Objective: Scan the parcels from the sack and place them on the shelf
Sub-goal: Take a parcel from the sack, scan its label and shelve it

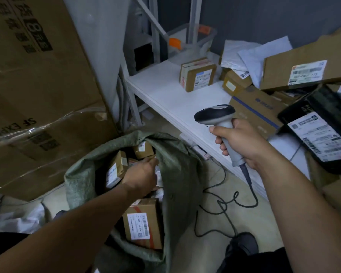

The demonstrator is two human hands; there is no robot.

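Observation:
A green woven sack (177,166) stands open on the floor, holding several small cardboard parcels; the nearest one (144,223) shows a white label. My left hand (141,174) reaches down into the sack's mouth among the parcels, its fingertips hidden behind the sack's rim, so any grip cannot be seen. My right hand (242,142) grips the handle of a grey and black barcode scanner (217,115), held above the front edge of the white shelf (165,95). One small labelled box (197,74) stands alone on the shelf.
Large taped cartons (34,91) tower at the left. A heap of boxes, white mailers and a black bag parcel (319,131) fills the shelf's right side. The scanner cable (224,205) coils on the floor beside a power strip (195,146). My shoe (242,247) is below.

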